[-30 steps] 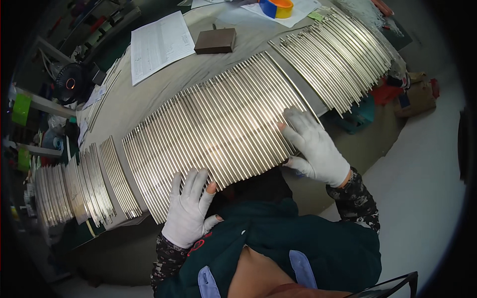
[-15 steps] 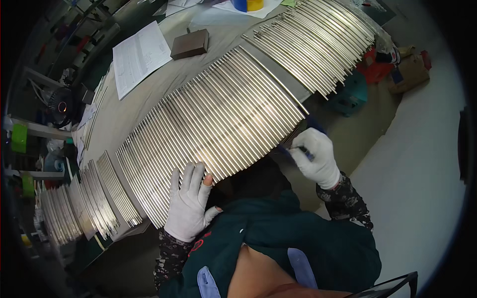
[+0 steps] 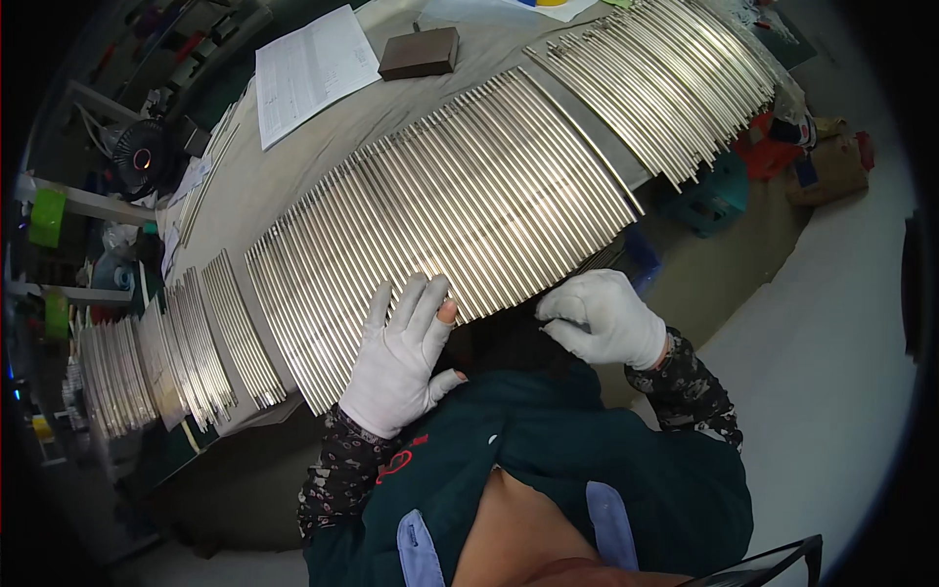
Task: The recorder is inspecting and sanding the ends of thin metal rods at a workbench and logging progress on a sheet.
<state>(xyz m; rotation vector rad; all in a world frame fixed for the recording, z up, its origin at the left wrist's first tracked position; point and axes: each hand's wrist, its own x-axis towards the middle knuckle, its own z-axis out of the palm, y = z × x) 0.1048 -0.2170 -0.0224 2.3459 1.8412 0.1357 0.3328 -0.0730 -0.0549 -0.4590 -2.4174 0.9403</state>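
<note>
A wide row of thin shiny metal rods (image 3: pixel 440 215) lies side by side across the grey table (image 3: pixel 293 166). My left hand (image 3: pixel 401 357), in a white glove, rests flat with fingers spread on the near ends of the rods. In its own white glove, my right hand (image 3: pixel 602 318) is off the rods at the table's near edge, fingers curled. Whether it grips a rod end there I cannot tell.
More rod bundles lie at the far right (image 3: pixel 675 78) and at the left (image 3: pixel 166 352). A sheet of paper (image 3: pixel 308 68) and a brown block (image 3: pixel 419 52) sit beyond the rods. A small fan (image 3: pixel 137 161) stands at the left; a brown bag (image 3: pixel 827 166) sits on the floor.
My right hand slid off the top of the rods down to the near edge and curled its fingers. My left hand stayed flat on the rod ends.
</note>
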